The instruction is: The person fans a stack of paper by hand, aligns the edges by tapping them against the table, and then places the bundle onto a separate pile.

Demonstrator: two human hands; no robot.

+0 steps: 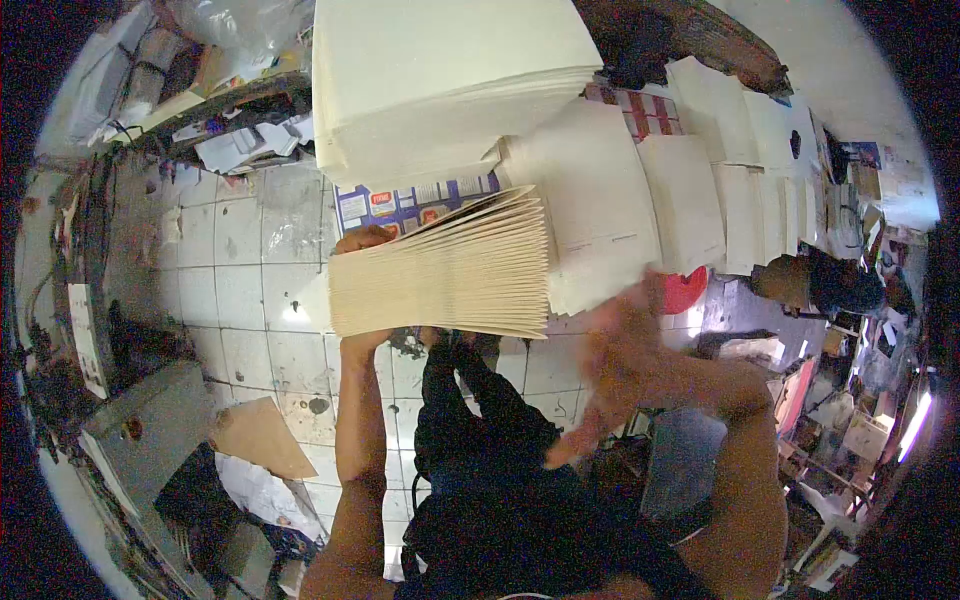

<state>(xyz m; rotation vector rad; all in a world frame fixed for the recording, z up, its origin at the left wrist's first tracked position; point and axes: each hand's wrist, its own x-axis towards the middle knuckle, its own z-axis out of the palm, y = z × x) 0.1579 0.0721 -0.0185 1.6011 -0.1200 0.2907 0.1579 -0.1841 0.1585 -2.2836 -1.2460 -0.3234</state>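
Observation:
A thick stack of folded cream paper sheets (440,275) is held up in front of me, its layered edges fanning out to the right. My left hand (366,238) is closed around the stack's left end; some fingers show above it, and the paper hides the rest. To the right of the stack, my right hand (615,365) is blurred by motion. Its thumb stands apart from the fingers, with nothing visible in it. Just beyond that hand lies a pile of cream sheets (585,220).
A tall stack of large pale sheets (450,70) rises at the far side, over a blue printed carton (410,200). More paper piles (685,205) run off to the right. A brown cardboard sheet (262,438) lies at lower left, near the white tiled floor (235,290).

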